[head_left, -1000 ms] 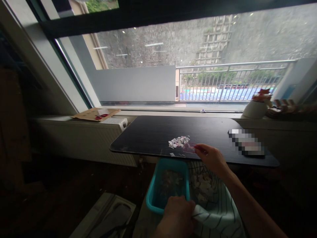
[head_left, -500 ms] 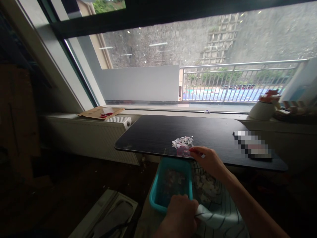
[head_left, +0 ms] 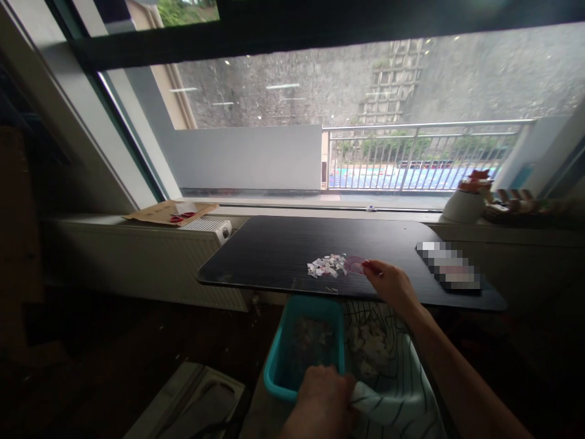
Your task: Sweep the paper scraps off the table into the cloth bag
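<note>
In my right hand I pinch a pink see-through protractor by its right end, just above the black table. Its left side meets a loose heap of small white paper scraps. My left hand is closed on the bunched edge of a white cloth with dark lines, at the near right corner of a turquoise plastic basin. More scraps lie inside the basin, below the table's front edge. Beside it, a pile of pale scraps rests on the cloth. My left fingertips are partly hidden.
The black table stands against the windowsill. A blurred-out flat object lies on its right part. Red-handled scissors and brown paper lie left, above the radiator. A white pot sits on the sill at right.
My right hand has moved the protractor from the table's front edge up and to the right side of the scrap heap. My left hand keeps its hold on the cloth. The view has shifted slightly.
</note>
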Action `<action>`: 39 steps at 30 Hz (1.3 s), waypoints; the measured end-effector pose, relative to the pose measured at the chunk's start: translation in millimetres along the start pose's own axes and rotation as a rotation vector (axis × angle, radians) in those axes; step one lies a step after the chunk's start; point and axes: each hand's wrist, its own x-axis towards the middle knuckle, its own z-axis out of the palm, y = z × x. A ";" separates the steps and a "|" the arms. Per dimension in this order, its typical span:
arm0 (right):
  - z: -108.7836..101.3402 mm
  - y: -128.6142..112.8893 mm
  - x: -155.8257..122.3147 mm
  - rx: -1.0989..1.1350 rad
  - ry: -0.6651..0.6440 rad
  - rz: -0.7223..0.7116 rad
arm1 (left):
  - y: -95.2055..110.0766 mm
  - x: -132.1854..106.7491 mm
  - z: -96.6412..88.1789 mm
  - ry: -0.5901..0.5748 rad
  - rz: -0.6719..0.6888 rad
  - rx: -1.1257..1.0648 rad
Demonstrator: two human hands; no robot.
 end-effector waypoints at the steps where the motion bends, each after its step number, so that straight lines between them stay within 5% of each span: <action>1: 0.9 -2.1 -1.3 0.015 -0.018 -0.010 | 0.2 -0.4 -0.4 -0.004 0.000 0.001; 9: 9.2 -15.3 3.6 0.045 -0.040 -0.102 | -1.1 -1.5 4.4 0.021 -0.005 0.022; 26: 12.7 -10.0 13.7 -0.032 -0.028 -0.047 | -3.0 -1.4 5.8 0.021 0.007 -0.006; 39: -48.9 15.3 -35.3 -0.120 -0.064 0.104 | -2.9 0.2 9.7 0.070 0.003 0.014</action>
